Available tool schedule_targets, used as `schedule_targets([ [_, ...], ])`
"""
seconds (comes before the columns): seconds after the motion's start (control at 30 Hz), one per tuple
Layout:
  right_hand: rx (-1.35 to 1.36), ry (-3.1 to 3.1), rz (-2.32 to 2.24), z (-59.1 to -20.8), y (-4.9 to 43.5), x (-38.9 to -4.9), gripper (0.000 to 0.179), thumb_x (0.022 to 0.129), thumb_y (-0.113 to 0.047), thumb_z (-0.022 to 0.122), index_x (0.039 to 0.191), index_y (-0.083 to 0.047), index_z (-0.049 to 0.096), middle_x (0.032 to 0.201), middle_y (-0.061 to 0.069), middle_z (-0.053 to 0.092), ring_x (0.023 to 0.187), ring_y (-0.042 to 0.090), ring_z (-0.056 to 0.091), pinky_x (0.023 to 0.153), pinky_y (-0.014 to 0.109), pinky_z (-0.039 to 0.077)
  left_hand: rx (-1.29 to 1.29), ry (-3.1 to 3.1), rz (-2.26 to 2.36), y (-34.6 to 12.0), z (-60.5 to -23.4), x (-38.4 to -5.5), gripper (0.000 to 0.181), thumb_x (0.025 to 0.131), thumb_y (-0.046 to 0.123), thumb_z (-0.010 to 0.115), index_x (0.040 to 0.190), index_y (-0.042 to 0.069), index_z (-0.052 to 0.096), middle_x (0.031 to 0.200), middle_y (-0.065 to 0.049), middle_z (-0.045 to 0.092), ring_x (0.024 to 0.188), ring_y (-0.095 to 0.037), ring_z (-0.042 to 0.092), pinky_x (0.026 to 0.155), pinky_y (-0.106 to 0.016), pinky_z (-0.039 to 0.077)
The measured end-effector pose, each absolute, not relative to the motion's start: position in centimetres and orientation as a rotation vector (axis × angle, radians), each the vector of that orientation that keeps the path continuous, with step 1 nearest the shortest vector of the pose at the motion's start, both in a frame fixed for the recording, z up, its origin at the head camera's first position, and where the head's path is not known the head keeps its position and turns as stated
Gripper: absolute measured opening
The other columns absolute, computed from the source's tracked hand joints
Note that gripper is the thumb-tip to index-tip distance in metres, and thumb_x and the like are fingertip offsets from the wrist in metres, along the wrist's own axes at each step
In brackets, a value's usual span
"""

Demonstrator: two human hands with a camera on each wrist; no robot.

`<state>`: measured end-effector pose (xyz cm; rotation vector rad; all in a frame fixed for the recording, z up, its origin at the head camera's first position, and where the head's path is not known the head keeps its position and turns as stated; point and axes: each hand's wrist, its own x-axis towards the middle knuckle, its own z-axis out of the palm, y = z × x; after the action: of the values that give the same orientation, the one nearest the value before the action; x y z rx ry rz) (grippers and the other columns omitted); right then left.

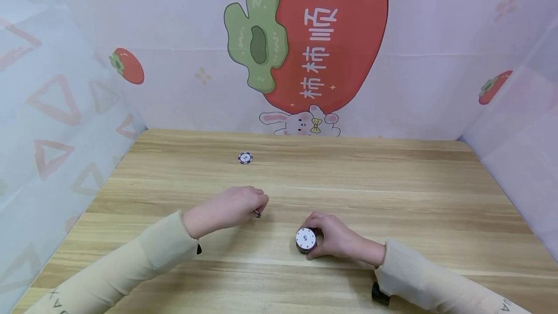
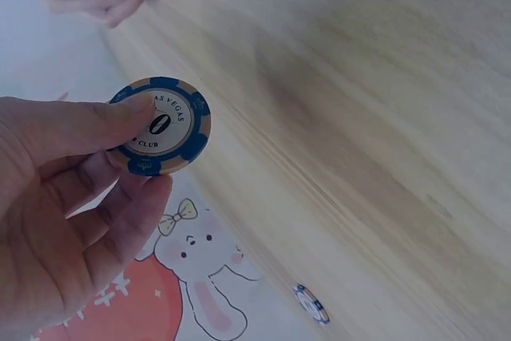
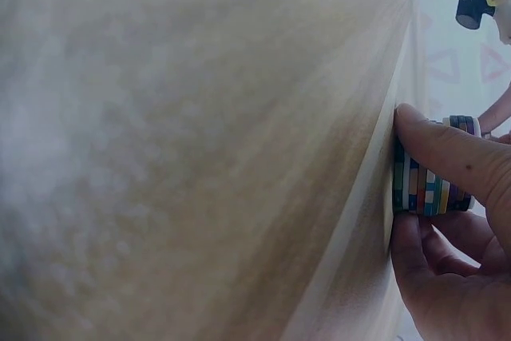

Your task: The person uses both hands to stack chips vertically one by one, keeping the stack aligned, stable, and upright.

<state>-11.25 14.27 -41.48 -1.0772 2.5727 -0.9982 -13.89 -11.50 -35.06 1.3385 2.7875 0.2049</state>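
Observation:
My left hand (image 1: 231, 210) is raised over the middle of the table and pinches a single poker chip (image 2: 180, 145) between thumb and fingers. That chip has a blue and tan edge and a white face with black lettering, part of it under the thumb. To the right, my right hand (image 1: 333, 237) grips a stack of poker chips (image 1: 306, 240), thumb on the near side and fingers round the far side. The stack stands upright on the table, a white chip on top and edges of several colours below (image 3: 421, 189). Another poker chip (image 1: 245, 158) lies flat farther back.
The wooden table (image 1: 392, 183) runs back to a printed cloth wall (image 1: 418, 62) with a large red persimmon drawing. Cloth walls also stand at the left and right. Dark wrist devices (image 1: 380, 294) show under the sleeves.

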Motion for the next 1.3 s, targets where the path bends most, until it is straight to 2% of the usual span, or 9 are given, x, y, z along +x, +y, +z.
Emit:
schedule_targets([
  [0.23,-1.074,2.565,-1.017,-41.5,14.3,-11.2,0.043,0.056,-0.014,0.085,0.095,-0.011,0.067,0.093,-0.005,0.06,0.088,0.01,0.055,0.08,0.026,0.044,1.333,2.725,0.245,-10.6,-35.1,-13.6,0.025,0.073,-0.003,0.066,0.066,0.014,0.048,0.063,0.01,0.04,0.06,-0.006,0.04,0.053,-0.019,0.034],
  [0.6,-1.087,2.574,-1.013,-41.6,14.3,-11.2,0.044,0.056,-0.014,0.085,0.096,-0.011,0.066,0.094,-0.004,0.06,0.088,0.01,0.055,0.08,0.026,0.044,1.179,2.565,0.428,-9.3,-34.9,-13.6,0.02,0.075,0.007,0.07,0.071,0.016,0.052,0.065,0.011,0.046,0.062,-0.004,0.043,0.058,-0.02,0.037],
  [0.97,-1.054,2.549,-1.015,-41.5,14.3,-11.3,0.044,0.058,-0.016,0.085,0.097,-0.011,0.066,0.095,-0.004,0.06,0.089,0.01,0.054,0.081,0.027,0.044,0.936,2.401,0.756,-8.7,-35.5,-13.8,0.01,0.08,0.005,0.067,0.079,0.01,0.058,0.07,0.006,0.054,0.065,-0.006,0.05,0.059,-0.02,0.044],
  [1.3,-1.054,2.542,-1.028,-41.6,14.4,-11.3,0.044,0.058,-0.015,0.085,0.097,-0.011,0.066,0.094,-0.005,0.06,0.088,0.01,0.055,0.08,0.027,0.045,0.648,2.236,1.095,-8.1,-36.5,-14.4,0.006,0.082,0.0,0.062,0.086,-0.002,0.06,0.075,-0.003,0.058,0.065,-0.009,0.053,0.062,-0.03,0.052],
])
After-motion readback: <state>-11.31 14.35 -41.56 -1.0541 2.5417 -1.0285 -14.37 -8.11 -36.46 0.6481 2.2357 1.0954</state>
